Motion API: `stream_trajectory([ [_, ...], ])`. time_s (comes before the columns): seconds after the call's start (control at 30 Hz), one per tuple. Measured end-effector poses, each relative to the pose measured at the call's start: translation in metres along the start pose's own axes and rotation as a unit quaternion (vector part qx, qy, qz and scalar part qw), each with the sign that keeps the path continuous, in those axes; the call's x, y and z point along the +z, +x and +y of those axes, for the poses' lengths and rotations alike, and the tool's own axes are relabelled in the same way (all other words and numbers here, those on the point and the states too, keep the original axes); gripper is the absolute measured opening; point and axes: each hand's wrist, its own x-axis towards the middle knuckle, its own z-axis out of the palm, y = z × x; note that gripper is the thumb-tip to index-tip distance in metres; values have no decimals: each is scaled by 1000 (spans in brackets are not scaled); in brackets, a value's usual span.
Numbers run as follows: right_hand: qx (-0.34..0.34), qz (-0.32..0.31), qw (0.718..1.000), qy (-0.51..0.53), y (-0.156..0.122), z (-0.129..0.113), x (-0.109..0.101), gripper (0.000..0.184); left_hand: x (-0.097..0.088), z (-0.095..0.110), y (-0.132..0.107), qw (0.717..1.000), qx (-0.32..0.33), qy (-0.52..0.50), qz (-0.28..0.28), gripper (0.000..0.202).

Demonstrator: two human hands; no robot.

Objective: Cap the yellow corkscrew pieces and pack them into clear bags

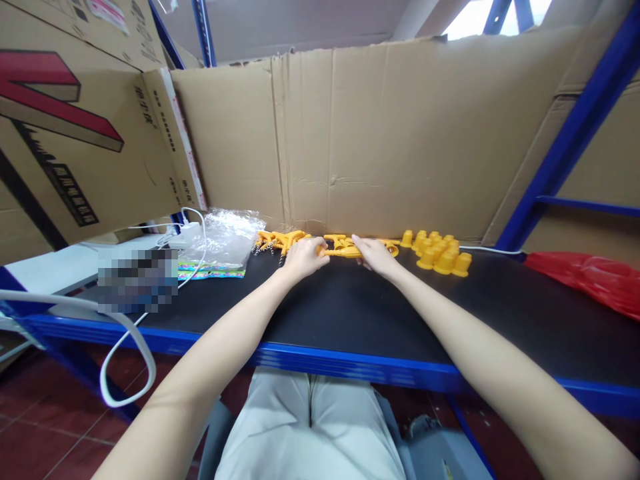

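L hand (304,259) is closed on one end of a yellow part (345,253); R hand (376,255) has thumb & fingers narrow round the other end. Part runs approx. level btwn the two, over the far half of the black desk (345,307); can't tell if it touches the top. Just L of L hand: pile of yellow pieces (285,238), w/ thin metal spirals at its front. More yellow bits (336,238) lie behind, btwn the hands. R of R hand, yellow cups (445,261) stand in a tight cluster, one at the L end slightly apart. Red bag (585,273) is at the far R. Clear bags (227,243) lie L of the pile, w/ a white cable (205,243) nr them; item (137,280) beside is pixelated, can't ID. Cardboard (400,133) stands along the back edge; big box (120,160) w/ red print is upper L.
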Motion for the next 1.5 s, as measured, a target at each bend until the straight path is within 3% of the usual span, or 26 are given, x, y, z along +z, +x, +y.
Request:
stream_trajectory([
  [0.2, -122, 58, 981, -139, -3, 5, -5, 43, 5, -5, 2, 999, -13, -24, -22, 26],
  [0.33, -108, 78, 968, -214, -3, 2, -4, 43, 5, -3, 1, 1000, -2, -22, -12, 23],
  [0.5, -78, 78, 965, -236, 1, -2, -4, 46, 3, 1, 0, 1000, 4, -11, 0, 22],
  [0.73, -10, 34, 984, -176, 5, -5, -8, 43, 0, 4, -2, 999, 30, 16, 21, 21],
  [1.0, 101, 3, 995, 18, 4, -7, -4, 35, -5, 9, -3, 998, 38, 49, 23, 22],
  [1.27, -1, 9, 1000, 13, -3, -4, -3, 57, -5, 9, -2, 999, 8, 46, 2, 22],
  [1.5, -67, 78, 993, -62, -4, 0, -4, 50, -6, 9, -2, 1000, -1, 30, -5, 24],
])
